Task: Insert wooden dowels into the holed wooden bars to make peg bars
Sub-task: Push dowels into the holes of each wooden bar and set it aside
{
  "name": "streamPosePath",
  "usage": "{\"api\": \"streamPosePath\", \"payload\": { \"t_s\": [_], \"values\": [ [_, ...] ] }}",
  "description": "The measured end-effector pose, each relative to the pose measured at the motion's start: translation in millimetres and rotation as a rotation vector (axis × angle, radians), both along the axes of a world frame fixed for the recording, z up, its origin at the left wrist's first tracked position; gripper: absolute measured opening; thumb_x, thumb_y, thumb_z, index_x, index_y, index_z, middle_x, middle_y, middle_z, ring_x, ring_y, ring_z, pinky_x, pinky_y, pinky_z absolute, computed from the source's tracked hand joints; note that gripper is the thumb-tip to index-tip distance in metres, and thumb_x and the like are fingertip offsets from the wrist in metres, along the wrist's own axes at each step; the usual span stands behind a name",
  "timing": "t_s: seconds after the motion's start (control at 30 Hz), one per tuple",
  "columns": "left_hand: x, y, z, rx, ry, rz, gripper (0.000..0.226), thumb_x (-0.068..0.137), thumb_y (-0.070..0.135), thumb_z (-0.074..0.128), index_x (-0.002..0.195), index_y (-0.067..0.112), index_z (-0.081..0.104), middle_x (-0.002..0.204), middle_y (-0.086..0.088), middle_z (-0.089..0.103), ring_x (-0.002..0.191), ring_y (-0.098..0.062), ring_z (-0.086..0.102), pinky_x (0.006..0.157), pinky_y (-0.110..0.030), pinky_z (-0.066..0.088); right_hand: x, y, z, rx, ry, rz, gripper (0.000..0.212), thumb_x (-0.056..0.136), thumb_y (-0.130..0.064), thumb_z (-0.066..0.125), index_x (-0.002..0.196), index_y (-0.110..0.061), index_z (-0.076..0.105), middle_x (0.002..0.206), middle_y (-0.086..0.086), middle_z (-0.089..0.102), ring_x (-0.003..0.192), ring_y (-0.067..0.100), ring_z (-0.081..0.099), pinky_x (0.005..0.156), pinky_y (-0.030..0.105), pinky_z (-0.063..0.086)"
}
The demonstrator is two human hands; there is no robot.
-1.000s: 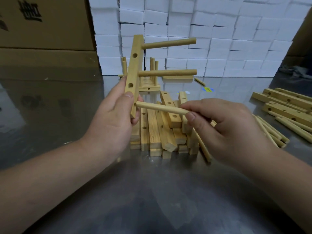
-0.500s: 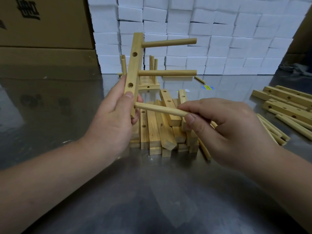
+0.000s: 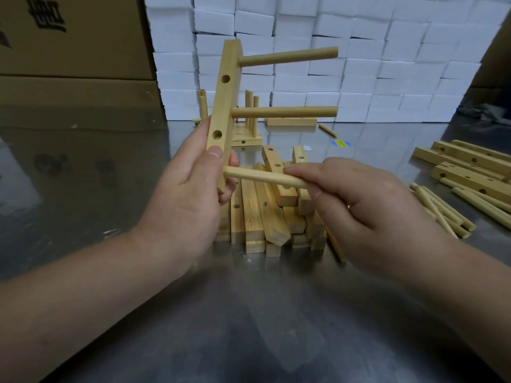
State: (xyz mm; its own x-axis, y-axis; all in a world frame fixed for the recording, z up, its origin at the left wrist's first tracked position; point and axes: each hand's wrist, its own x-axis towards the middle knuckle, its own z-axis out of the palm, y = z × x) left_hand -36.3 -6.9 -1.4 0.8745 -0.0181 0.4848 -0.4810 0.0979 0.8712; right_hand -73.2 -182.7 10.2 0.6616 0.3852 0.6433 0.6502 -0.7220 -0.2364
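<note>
My left hand (image 3: pixel 188 197) grips the lower end of a holed wooden bar (image 3: pixel 225 106) held nearly upright. Two dowels stick out of the bar to the right, an upper dowel (image 3: pixel 287 56) and a middle dowel (image 3: pixel 284 112). Two side holes in the bar show between them and below. My right hand (image 3: pixel 359 211) pinches a third dowel (image 3: pixel 262 178) that lies almost level, its left tip at the bar's lowest part beside my left thumb. Whether the tip sits inside a hole is hidden by the bar and my fingers.
A heap of holed bars (image 3: pixel 265 211) lies on the steel table (image 3: pixel 249 327) just behind my hands. More bars (image 3: pixel 470 167) and loose dowels (image 3: pixel 442 214) lie at the right. Finished peg bars (image 3: pixel 246 134) stand at the back before white foam blocks (image 3: pixel 331 51); cardboard boxes (image 3: pixel 69 51) are at left.
The bar and both hands have barely shifted. The third dowel's left tip stays against the bar's lower end, with my right hand pressing it slightly leftward.
</note>
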Motion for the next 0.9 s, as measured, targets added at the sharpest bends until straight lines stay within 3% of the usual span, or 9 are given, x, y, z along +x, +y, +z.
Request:
{"api": "streamPosePath", "payload": {
  "t_s": [0.17, 0.3, 0.4, 0.53, 0.67, 0.77, 0.9],
  "values": [
    [-6, -5, -4, 0.032, -0.042, -0.063, 0.051, 0.081, 0.026, 0.035, 0.13, 0.025, 0.05, 0.067, 0.013, 0.054, 0.055, -0.003, 0.046, 0.05, -0.013, 0.039, -4, 5, 4, -0.069, -0.103, -0.014, 0.036, 0.087, -0.029, 0.04, 0.108, -0.015, 0.066, 0.071, -0.011, 0.046, 0.067, 0.008, 0.047, 0.055, 0.029, 0.045],
    [-9, -7, -4, 0.035, -0.062, -0.083, 0.049, 0.082, 0.028, 0.035, 0.128, 0.033, 0.047, 0.068, 0.016, 0.053, 0.057, -0.002, 0.048, 0.052, -0.011, 0.04, -7, 6, 6, -0.059, -0.154, -0.035, 0.034, 0.086, -0.029, 0.044, 0.104, -0.014, 0.068, 0.068, -0.009, 0.05, 0.065, 0.012, 0.051, 0.051, 0.033, 0.046],
    [-11, -6, -4, 0.047, -0.086, -0.115, 0.053, 0.083, 0.026, 0.034, 0.135, 0.026, 0.044, 0.071, 0.015, 0.051, 0.059, -0.002, 0.048, 0.054, -0.01, 0.04, -9, 8, 4, -0.051, -0.157, -0.027, 0.03, 0.087, -0.028, 0.045, 0.1, -0.014, 0.068, 0.067, -0.006, 0.06, 0.063, 0.012, 0.054, 0.049, 0.035, 0.05],
    [-11, -5, -3, 0.064, -0.118, -0.148, 0.055, 0.084, 0.024, 0.033, 0.138, 0.022, 0.04, 0.073, 0.011, 0.05, 0.06, -0.002, 0.045, 0.054, -0.011, 0.039, -11, 8, 3, 0.013, -0.085, -0.039, 0.03, 0.086, -0.032, 0.044, 0.093, -0.017, 0.069, 0.062, -0.006, 0.062, 0.067, 0.013, 0.052, 0.046, 0.034, 0.049],
    [-12, -4, -4, 0.083, -0.155, -0.149, 0.051, 0.085, 0.024, 0.033, 0.135, 0.028, 0.041, 0.074, 0.011, 0.05, 0.061, -0.002, 0.045, 0.055, -0.011, 0.039, -14, 10, 3, 0.079, 0.056, -0.05, 0.032, 0.084, -0.043, 0.039, 0.085, -0.029, 0.066, 0.054, -0.012, 0.052, 0.063, 0.008, 0.051, 0.045, 0.029, 0.043],
    [-12, -3, -5, 0.153, -0.183, -0.128, 0.053, 0.086, 0.028, 0.035, 0.138, 0.027, 0.038, 0.078, 0.01, 0.049, 0.064, -0.002, 0.046, 0.056, -0.011, 0.04, -16, 10, 4, 0.154, 0.2, -0.063, 0.028, 0.08, -0.054, 0.041, 0.069, -0.036, 0.059, 0.065, -0.014, 0.059, 0.065, 0.004, 0.054, 0.046, 0.023, 0.04],
    [-9, -3, -5, 0.236, -0.21, -0.069, 0.053, 0.087, 0.026, 0.032, 0.14, 0.025, 0.037, 0.076, 0.013, 0.05, 0.065, 0.0, 0.045, 0.057, -0.013, 0.04, -17, 11, 5, 0.23, 0.269, -0.062, 0.026, 0.081, -0.048, 0.043, 0.065, -0.034, 0.058, 0.068, -0.018, 0.059, 0.061, 0.001, 0.054, 0.056, 0.019, 0.042]
  ]
}}
